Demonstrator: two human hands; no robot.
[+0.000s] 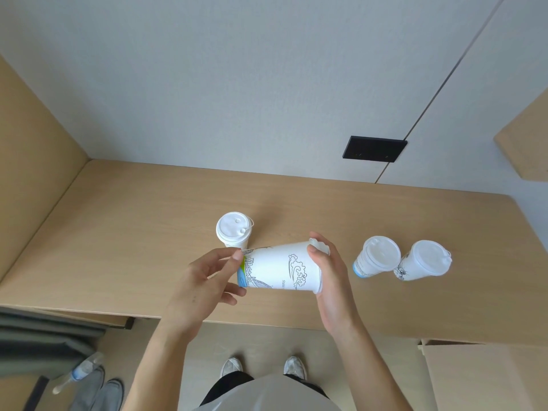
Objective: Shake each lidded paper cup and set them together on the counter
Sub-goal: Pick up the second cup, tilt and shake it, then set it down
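head | wooden counter [118,232] | grey wall [237,69] | black wall plate [375,148]

Printed paper cup [278,269] held on its side above the worktop [133,232], base end to the left, lidded end to the right. Left hand [204,287] grips the base end, thumb on top. Right hand [332,280] curls over the lidded end, fingers [314,250] on the rim. Three more lidded cups stand upright on the worktop: single cup [232,229] just beyond the left hand; inner right cup [378,259] and outer right cup [424,261] side by side, well to the right. Black wall plate [374,149] on the far wall. Water bottle [80,370] lies on the floor, near left.
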